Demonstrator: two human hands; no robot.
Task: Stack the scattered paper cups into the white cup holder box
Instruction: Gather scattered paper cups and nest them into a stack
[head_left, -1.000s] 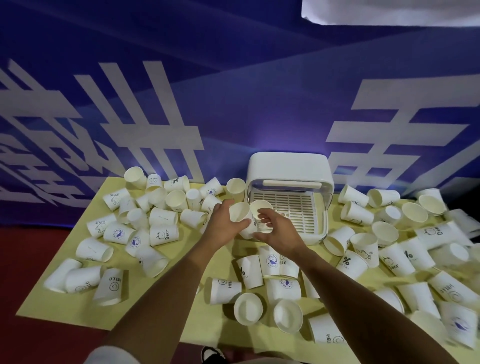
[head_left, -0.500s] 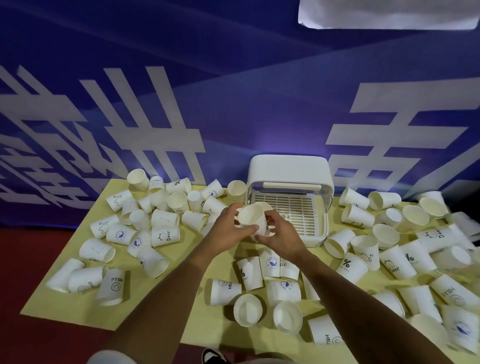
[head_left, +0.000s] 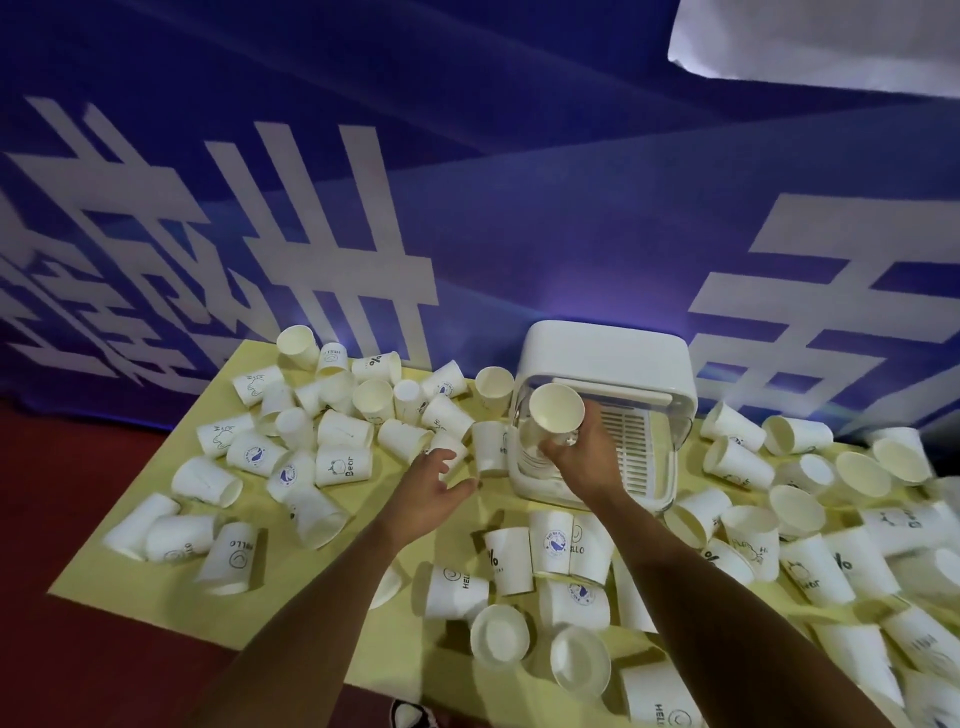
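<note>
- Right hand (head_left: 577, 457): fingers curled round a paper cup (head_left: 556, 415), gripping it from below, mouth tipped toward the camera. Whether it is a single cup or several nested together cannot be told.
- Held cup: raised against the open front of the white cup holder box (head_left: 608, 358), at its left side and overlapping its rim.
- Left hand (head_left: 431, 488): fingers spread and relaxed, holding nothing, above the table (head_left: 301, 587) with its fingertips close to a fallen cup (head_left: 448, 453) left of the box.
- Box: one, standing at the far edge of the table near the middle; a slatted tray (head_left: 631, 447) shows inside it, partly hidden by the right hand.
- Left heap (head_left: 343, 462): a dense scatter of white cups, most on their sides, some printed; roughly two dozen, with overlap preventing an exact count.
- Right heap (head_left: 737, 462): a similar crowd, running out of view at the right edge.
- Near cluster: three cups (head_left: 553, 543) stand mouth-down between the forearms; two open-mouthed cups (head_left: 500, 635) lie nearer the camera.
- Surroundings: one blue backdrop (head_left: 519, 208) with white characters, a red floor (head_left: 52, 467), a white sheet (head_left: 831, 41) at upper right, and one shoe (head_left: 410, 716) below the table edge.
</note>
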